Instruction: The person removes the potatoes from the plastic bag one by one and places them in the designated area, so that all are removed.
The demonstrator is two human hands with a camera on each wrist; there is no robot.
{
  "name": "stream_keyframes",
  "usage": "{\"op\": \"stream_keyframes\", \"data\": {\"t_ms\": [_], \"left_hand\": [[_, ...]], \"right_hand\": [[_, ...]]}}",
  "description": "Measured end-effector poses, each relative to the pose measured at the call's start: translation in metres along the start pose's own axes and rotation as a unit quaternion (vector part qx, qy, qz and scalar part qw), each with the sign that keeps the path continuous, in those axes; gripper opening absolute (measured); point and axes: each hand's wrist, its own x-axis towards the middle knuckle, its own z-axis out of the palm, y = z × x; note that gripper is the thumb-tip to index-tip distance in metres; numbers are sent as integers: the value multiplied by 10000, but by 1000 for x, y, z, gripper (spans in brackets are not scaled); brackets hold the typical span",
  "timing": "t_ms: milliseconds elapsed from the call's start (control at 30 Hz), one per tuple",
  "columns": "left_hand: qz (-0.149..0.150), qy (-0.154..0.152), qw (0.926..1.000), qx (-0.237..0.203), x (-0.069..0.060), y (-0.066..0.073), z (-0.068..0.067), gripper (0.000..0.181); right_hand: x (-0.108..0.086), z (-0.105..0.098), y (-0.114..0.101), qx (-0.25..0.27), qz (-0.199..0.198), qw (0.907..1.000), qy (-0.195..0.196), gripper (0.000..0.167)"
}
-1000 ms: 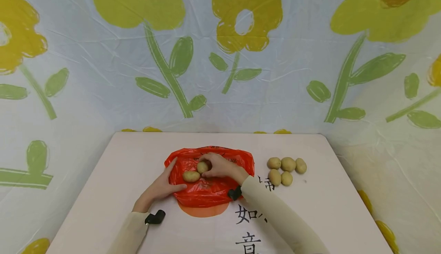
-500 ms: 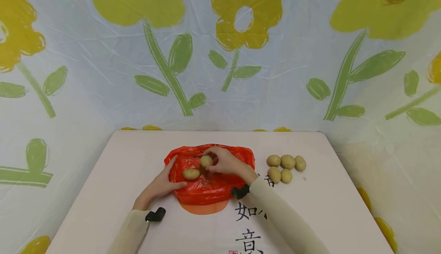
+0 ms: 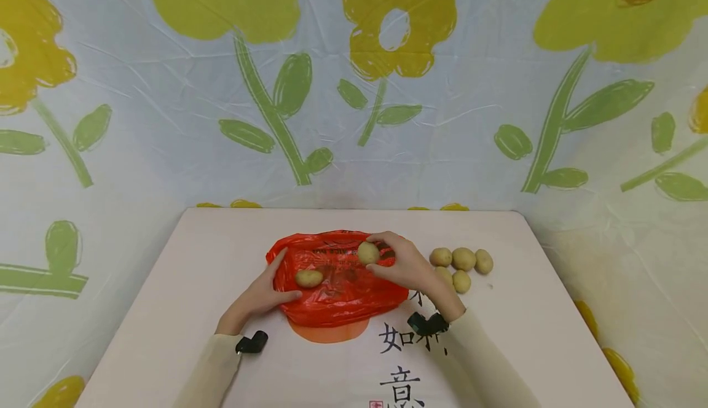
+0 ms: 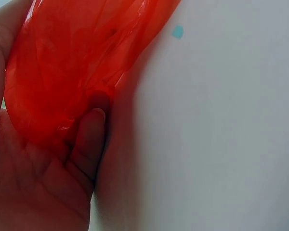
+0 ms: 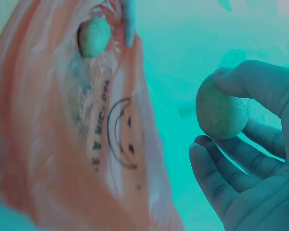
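A red plastic bag (image 3: 337, 303) lies spread on the table, one potato (image 3: 308, 278) resting on it. My left hand (image 3: 260, 294) holds the bag's left edge, thumb and fingers spread apart in the head view. In the left wrist view the red film sits within the left hand (image 4: 43, 183), one finger bent against it. My right hand (image 3: 406, 263) pinches a second potato (image 3: 368, 253) between thumb and fingers, over the bag's right side. The right wrist view shows this held potato (image 5: 219, 108) apart from the bag (image 5: 53, 144), whose printed smiling face is visible.
Several loose potatoes (image 3: 463, 259) are grouped on the table to the right of the bag, partly behind my right wrist. The pale table (image 3: 525, 346) carries black lettering and an orange patch. A flower-printed cloth (image 3: 442, 150) surrounds it at the back and sides.
My right hand has moved rightward with its potato, away from the one left on the bag. The left hand stays at the bag's left edge.
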Motion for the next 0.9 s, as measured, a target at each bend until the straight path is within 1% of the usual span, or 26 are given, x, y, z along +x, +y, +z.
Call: {"op": "stream_keyframes", "data": {"t_ms": [167,267,433,500,633,767,900], "left_hand": [[-119,-10,9999,27,-2,-3,-1,116],[-121,-19,9999,62,-1,-2,-2,116],[-138,-12,9999,33,-1,1,-3,117],[-174,-17,9998,13,-1,2,-3,118],[-173,-25,9998,52,0,3,-2,117],[-110,-29,9999,57,1,4,0,117],[-89,-25,10000,20,2,4,1,116]], "right_hand": [[-22,-8,9,78,211,9994,275,53],[-33,-13,16,290,301,9978,514,53],[-46,-22,23,664,282,9940,821,50],[-52,-26,25,668,299,9930,923,49],[-64,-33,29,651,501,9903,1118,50],[-75,-37,35,655,631,9884,1213,49],[-84,-39,41,500,766,9875,1285,48]]}}
